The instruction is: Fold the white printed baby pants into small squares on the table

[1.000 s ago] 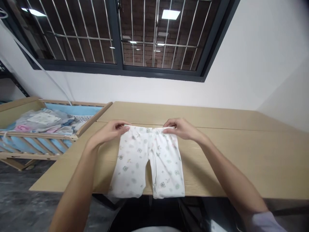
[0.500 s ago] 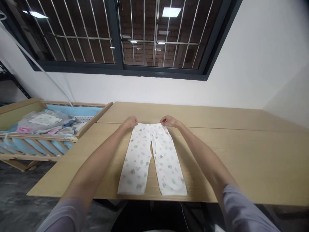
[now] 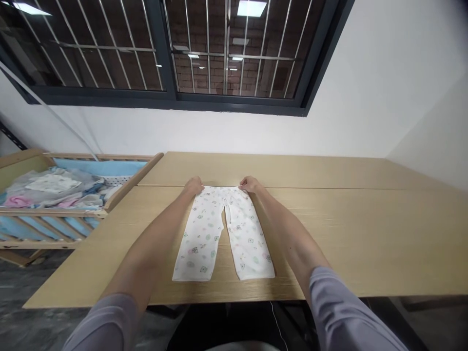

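Observation:
A pair of small white trousers (image 3: 248, 239) with a pale printed pattern lies spread on the wooden table (image 3: 347, 234), its waist towards the wall and both legs pointing towards me. My left hand (image 3: 194, 185) pinches the left corner of the waistband. At the right corner, the fingers of my right hand (image 3: 249, 184) are closed on the waistband too. Between the hands the waist edge runs nearly straight. The two legs lie a little apart, with table showing between them.
On the left stands a wooden cot (image 3: 133, 183) with blue lining, holding clothes and plastic bags (image 3: 54, 183). Behind the table are a white wall (image 3: 226, 131) and a barred window (image 3: 234, 102). A thin cable hangs below the table's front edge.
The trouser hems have moved away from the table's front edge, and the legs now lie flatter. Both hands still hold the waistband. The view has shifted slightly.

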`<state>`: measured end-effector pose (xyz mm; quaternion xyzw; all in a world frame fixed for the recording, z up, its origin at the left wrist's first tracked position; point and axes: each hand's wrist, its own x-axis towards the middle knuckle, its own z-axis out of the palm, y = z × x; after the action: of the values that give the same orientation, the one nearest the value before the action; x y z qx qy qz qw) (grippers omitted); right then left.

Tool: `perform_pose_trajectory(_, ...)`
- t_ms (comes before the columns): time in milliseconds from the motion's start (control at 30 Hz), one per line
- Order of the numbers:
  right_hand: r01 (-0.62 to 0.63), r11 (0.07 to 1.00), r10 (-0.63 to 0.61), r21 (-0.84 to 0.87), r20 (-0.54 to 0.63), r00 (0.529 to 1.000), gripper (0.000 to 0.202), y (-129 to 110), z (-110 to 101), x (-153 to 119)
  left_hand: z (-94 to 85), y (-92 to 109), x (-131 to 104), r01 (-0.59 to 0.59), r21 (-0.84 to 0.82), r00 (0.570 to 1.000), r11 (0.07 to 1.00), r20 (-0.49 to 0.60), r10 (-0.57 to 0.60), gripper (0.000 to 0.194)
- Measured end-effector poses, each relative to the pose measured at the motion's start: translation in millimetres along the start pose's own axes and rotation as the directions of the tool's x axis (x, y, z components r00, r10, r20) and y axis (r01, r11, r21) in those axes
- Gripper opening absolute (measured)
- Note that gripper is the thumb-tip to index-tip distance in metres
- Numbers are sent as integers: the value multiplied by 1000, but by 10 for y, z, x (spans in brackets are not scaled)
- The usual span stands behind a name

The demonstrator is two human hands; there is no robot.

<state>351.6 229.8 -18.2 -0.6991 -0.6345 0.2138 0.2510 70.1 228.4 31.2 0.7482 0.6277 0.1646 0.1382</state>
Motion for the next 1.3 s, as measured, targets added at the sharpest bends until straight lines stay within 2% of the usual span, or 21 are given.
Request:
perform_pose_trajectory(67, -9, 1000, 9, -4, 9, 1000, 30, 17, -65, 7, -82, 203, -129, -27, 68, 1000, 997, -4, 27, 43)
perform_pose_trajectory(133, -13, 1000, 13, -6, 19, 1000, 33, 39, -139, 14, -98, 477, -351, -109, 124, 994, 986, 20, 107, 44)
perform_pose_trajectory(233, -11, 1000, 12, -21, 60, 998, 33, 71, -240, 25, 65, 923, -913, -311, 126, 944, 942, 160, 290, 38)
perform_pose_trajectory(300, -8, 999, 12, -38, 110, 994, 31, 82, -282, 34, 258, 1171, -1386, -422, 87, 876, 902, 295, 381, 45)
perform_pose_trajectory(333, -8, 999, 14, -47, 133, 991, 29, 82, -294, 38, 357, 1269, -1618, -480, 62, 825, 875, 369, 427, 50)
perform_pose_trajectory(367, -8, 998, 16, -56, 150, 989, 28, 78, -299, 42, 446, 1350, -1831, -587, 44, 723, 808, 479, 498, 56)
perform_pose_trajectory(400, -9, 998, 19, -65, 161, 987, 27, 71, -299, 44, 521, 1416, -2015, -646, 21, 648, 763, 543, 534, 59)
perform_pose_trajectory(467, -8, 997, 22, -80, 171, 985, 25, 52, -286, 46, 615, 1510, -2274, -696, 6, 562, 718, 627, 540, 63)
perform_pose_trajectory(533, -6, 996, 22, -90, 173, 985, 24, 31, -264, 40, 641, 1567, -2395, -698, 10, 535, 716, 672, 513, 63)
perform_pose_trajectory(600, -5, 995, 20, -95, 165, 986, 22, 11, -242, 23, 622, 1597, -2421, -692, 10, 522, 721, 698, 491, 57)
perform_pose_trajectory(733, -4, 996, 16, -88, 137, 990, 19, -48, -227, -33, 534, 1586, -2396, -653, -17, 548, 757, 679, 489, 39)
perform_pose_trajectory(800, -3, 997, 13, -74, 139, 990, 18, -108, -241, -58, 463, 1544, -2405, -622, -43, 580, 782, 644, 498, 36)
perform_pose_trajectory(867, 0, 999, 7, -52, 144, 990, 17, -205, -265, -68, 357, 1472, -2439, -576, -80, 636, 814, 581, 507, 33)
perform_pose_trajectory(1000, 10, 1000, -7, -20, 140, 990, 17, -534, -278, -34, 59, 1211, -2567, -400, -237, 801, 885, 379, 463, 35)
perform_pose_trajectory(1100, 31, 999, -28, -20, 123, 992, 15, -870, -169, 5, -136, 893, -2718, -161, -421, 907, 893, 293, 302, 40)
perform_pose_trajectory(1167, 55, 998, -52, -27, 105, 993, 15, -1101, -21, 20, -207, 641, -2846, 6, -506, 954, 862, 262, 148, 43)
perform_pose_trajectory(1233, 83, 996, -80, -36, 81, 993, 19, -1315, 176, 20, -228, 392, -2987, 135, -534, 972, 834, 233, -8, 45)
perform_pose_trajectory(1300, 107, 993, -104, -51, 57, 993, 25, -1493, 389, 6, -215, 177, -3117, 215, -508, 971, 834, 205, -125, 47)
